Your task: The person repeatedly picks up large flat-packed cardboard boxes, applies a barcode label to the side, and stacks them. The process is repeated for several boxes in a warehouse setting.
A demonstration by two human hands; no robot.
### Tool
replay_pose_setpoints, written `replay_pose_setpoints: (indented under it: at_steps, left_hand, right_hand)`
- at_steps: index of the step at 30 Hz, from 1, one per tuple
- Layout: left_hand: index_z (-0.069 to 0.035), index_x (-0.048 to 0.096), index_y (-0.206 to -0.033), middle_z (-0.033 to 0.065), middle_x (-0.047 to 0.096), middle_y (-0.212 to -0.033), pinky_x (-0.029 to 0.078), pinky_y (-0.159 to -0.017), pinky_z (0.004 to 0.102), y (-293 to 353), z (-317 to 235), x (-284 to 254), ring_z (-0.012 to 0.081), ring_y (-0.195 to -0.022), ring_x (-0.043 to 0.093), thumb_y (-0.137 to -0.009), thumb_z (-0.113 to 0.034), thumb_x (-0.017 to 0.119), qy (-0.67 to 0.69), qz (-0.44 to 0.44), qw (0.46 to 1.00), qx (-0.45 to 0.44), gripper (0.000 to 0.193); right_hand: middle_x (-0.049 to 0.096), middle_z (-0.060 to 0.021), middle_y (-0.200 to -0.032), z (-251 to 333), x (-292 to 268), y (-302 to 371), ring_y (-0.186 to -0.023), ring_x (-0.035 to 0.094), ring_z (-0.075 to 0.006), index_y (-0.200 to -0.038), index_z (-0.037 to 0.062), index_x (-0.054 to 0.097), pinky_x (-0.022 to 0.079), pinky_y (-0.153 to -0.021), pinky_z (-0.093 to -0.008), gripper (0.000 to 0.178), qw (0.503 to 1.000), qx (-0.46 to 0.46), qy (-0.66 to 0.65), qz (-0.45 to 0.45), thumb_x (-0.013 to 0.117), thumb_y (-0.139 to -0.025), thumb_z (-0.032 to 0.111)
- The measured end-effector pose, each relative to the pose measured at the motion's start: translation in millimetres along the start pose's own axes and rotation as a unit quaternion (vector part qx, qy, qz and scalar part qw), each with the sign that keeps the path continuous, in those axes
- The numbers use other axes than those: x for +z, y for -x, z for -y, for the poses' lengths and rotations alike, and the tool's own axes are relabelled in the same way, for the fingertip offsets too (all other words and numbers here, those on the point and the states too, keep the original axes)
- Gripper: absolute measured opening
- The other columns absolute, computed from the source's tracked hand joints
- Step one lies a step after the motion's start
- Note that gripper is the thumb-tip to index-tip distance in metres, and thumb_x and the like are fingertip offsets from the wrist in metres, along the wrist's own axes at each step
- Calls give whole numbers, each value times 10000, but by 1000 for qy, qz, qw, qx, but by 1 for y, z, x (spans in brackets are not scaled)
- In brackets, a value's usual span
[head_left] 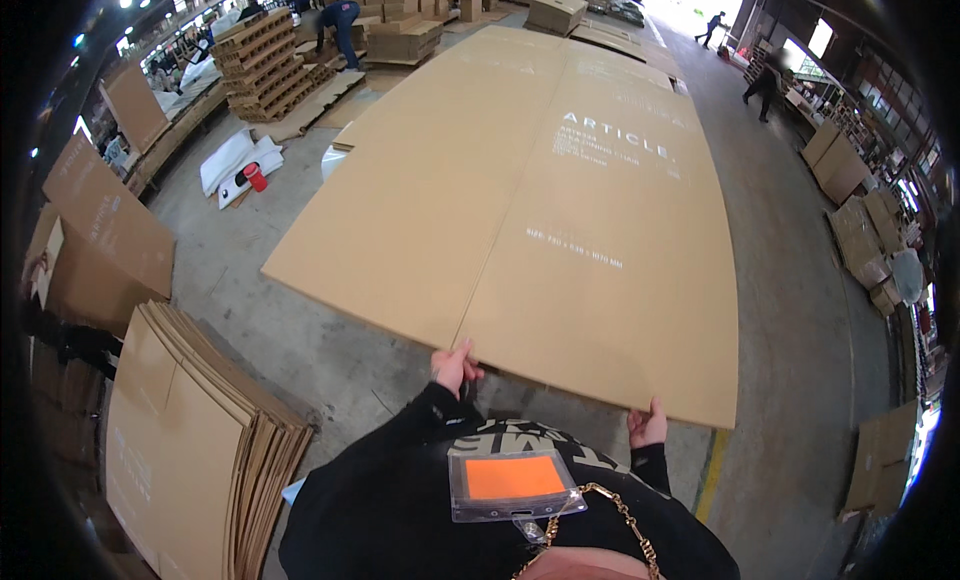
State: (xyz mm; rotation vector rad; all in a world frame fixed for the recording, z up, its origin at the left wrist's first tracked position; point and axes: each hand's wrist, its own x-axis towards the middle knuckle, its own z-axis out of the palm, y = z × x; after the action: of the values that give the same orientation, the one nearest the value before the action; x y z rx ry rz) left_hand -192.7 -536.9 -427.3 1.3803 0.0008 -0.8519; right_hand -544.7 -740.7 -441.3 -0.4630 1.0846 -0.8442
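Note:
A large flat cardboard sheet (420, 210), brown with white print and a lengthwise crease, stretches away in front of me. My left hand (456, 368) grips its near edge close to the crease, thumb on top and fingers curled beneath. Farther right along the same edge, my right hand (647, 423) holds the sheet near its right corner, with the thumb on the upper face. Both hands are closed on the cardboard; the fingertips under it are partly hidden. Black sleeves cover my forearms, and a clear badge holder with an orange card (515, 477) hangs at my chest.
At the lower left leans a stack of folded cardboard sheets (185, 430). Wooden pallets (255, 65) and a bending person (340, 30) are beyond, with white sheeting and a red object (255, 177) on the floor. Cartons (865, 240) line the right side, where another person (768, 83) walks.

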Motion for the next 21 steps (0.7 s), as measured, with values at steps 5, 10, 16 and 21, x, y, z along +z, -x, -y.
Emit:
replay_pose_setpoints:
  at_steps: [5,10,16,21]
  left_hand:
    - [68,590,-927,134,609,-645,542,-561,347,59,32,-39,275,-575,652,-899,-451,564,-24,89,982,-167,520]
    - [-69,485,-1238,166,529,-1189,434,-896,530,53,39,-80,317,-1153,488,-820,-597,592,126,-88,968,-196,682]
    - [-142,485,-1273,92,539,-1243,422,-931,520,31,-24,-101,289,-1120,522,-873,-427,592,160,27,987,-14,503]
    - [-115,515,-1236,50,633,-1129,534,-821,445,88,-20,-139,260,-1048,602,-915,-294,557,178,10,984,-24,370]
  right_hand:
    - [660,17,-864,-29,-52,27,-583,593,-130,-1051,169,605,476,-493,-269,257,997,22,6,-74,551,-913,379]
    - [596,15,-786,-42,-66,30,-607,549,-131,-984,152,589,474,-540,-288,228,995,-38,-40,-85,603,-856,341]
    - [629,-41,-789,-35,-34,55,-622,616,-158,-981,119,573,504,-511,-283,235,996,-42,-36,-76,544,-917,344]
    - [625,-59,-792,-76,-72,117,-560,605,-163,-1025,95,558,504,-447,-294,251,995,-69,-26,-71,539,-928,326]
